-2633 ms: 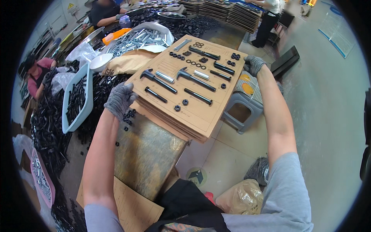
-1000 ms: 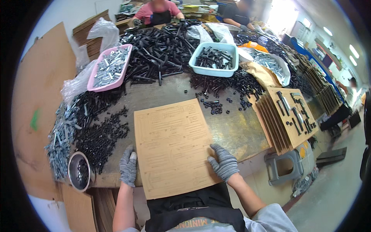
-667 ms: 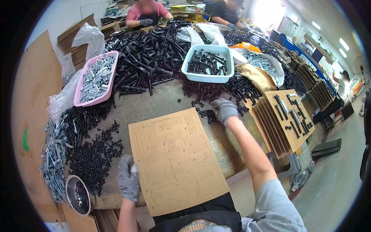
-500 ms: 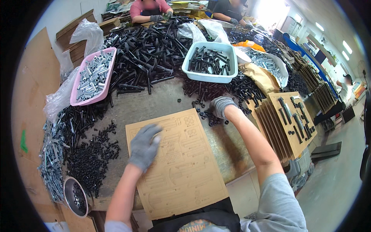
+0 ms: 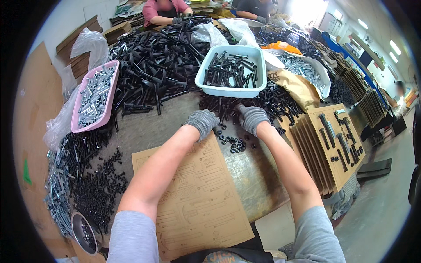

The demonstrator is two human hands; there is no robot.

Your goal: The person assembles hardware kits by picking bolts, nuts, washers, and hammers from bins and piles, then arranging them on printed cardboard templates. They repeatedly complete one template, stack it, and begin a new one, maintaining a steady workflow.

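"Which step is happening?"

"Picking parts, seemingly: left hand [image 5: 203, 123] and right hand [image 5: 253, 119] are hovering near black nuts [image 5: 238, 144], fingers curled, contents I can't tell."

"The cardboard sheet [image 5: 201, 210]?"

"It's lying below the left forearm [image 5: 163, 173]; next is likely calling for a fine pinch."

Worktop [image 5: 263, 184]: was scuffed, grey-brown.
Near edge: a cardboard sheet [image 5: 204, 188] overhung it; stacked boards [image 5: 307, 155] lay farther right.
Near left corner: black parts [image 5: 98, 193] lay heaped.

A white wall [image 5: 66, 28] at left — grey floor [image 5: 375, 206] at right, strip lights [image 5: 395, 47] overhead, bright glare [image 5: 308, 12] behind.
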